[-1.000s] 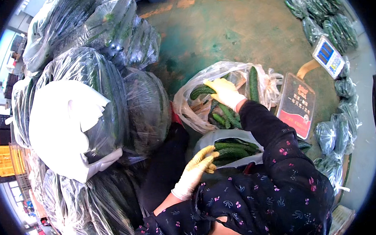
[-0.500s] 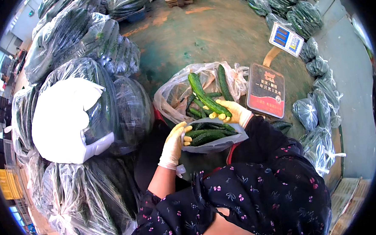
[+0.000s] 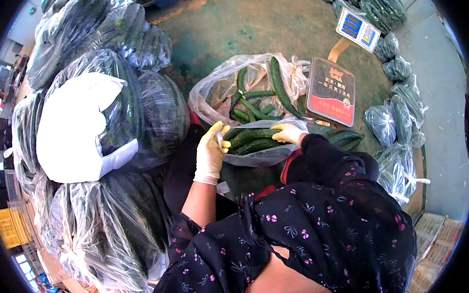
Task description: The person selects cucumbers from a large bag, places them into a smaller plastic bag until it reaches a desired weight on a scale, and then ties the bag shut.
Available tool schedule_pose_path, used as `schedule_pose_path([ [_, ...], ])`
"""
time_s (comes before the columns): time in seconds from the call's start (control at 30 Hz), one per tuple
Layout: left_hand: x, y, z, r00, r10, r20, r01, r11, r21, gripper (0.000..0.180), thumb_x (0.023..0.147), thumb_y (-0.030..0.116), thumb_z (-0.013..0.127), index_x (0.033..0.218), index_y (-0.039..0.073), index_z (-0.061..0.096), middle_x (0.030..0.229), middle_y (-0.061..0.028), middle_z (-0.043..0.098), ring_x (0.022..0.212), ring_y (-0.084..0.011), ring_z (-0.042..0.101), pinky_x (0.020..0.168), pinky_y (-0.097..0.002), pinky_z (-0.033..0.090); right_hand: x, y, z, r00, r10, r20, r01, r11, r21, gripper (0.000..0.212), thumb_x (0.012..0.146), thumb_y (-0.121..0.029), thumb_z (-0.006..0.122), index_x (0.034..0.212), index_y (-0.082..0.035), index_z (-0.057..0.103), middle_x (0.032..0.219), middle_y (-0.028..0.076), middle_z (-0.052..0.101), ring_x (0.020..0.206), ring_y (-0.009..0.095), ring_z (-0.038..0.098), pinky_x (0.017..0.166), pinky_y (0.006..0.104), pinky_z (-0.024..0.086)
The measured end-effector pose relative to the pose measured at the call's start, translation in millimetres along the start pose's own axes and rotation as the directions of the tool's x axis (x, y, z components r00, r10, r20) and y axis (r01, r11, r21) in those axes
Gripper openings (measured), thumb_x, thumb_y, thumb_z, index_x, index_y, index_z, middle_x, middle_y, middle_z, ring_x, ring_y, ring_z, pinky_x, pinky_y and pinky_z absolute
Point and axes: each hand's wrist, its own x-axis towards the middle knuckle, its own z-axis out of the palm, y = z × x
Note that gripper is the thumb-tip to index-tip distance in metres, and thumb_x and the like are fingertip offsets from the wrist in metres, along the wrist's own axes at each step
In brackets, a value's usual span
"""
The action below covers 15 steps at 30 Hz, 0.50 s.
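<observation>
My left hand [image 3: 211, 150], in a pale yellow-white glove, pinches the left edge of a clear plastic bag [image 3: 261, 159] in front of me. Several dark green cucumbers [image 3: 253, 145] lie side by side inside it. At the bag's right end my gloved right hand [image 3: 289, 134] has its fingers closed round the end of a cucumber [image 3: 263, 134] lying on top; part of its grip is hidden. Just beyond, a larger clear bag [image 3: 210, 94] is spread open on the floor, with loose cucumbers [image 3: 283, 91] in it.
A scale [image 3: 329, 91] with a tilted display [image 3: 358, 29] stands right of the larger bag. Filled cucumber bags [image 3: 106, 233] are piled high at left, one under a white sheet [image 3: 69, 139]. More bags [image 3: 380, 123] line the right wall. Cucumbers [image 3: 344, 139] lie by my right arm.
My right hand has lowered the cucumber it held above the bags into the nearer bag. My left hand stays on that bag's edge. The view has shifted slightly.
</observation>
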Motion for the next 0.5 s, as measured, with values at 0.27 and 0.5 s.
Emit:
schedule_pose_path([
  [0.27,-5.6,-1.8,3.9,0.999,-0.043,-0.004,0.043,0.995,0.092,0.045,0.087,0.035,0.051,0.118,0.003,0.053,0.099,-0.0139,0.062,0.057,-0.0122,0.051,0.053,-0.0218,0.041,2.4,-23.9,21.8,0.869,-0.410,-0.277,0.109,0.705,-0.701,0.048,0.077,-0.029,0.062,0.120,-0.011,0.053,0.113,0.018,0.058,0.108,0.028,0.054,0.091,0.0406,0.042],
  [0.5,-17.5,6.6,2.7,0.979,-0.193,-0.064,0.203,0.955,0.216,0.033,0.085,0.032,0.055,0.101,0.005,0.062,0.074,-0.0044,0.059,0.046,-0.0081,0.039,0.042,-0.0198,0.029,-83.5,-46.8,-45.1,0.999,-0.042,-0.003,0.015,0.419,-0.908,0.026,0.076,-0.026,0.058,0.086,-0.005,0.070,0.093,0.018,0.066,0.088,0.033,0.064,0.077,0.0413,0.049],
])
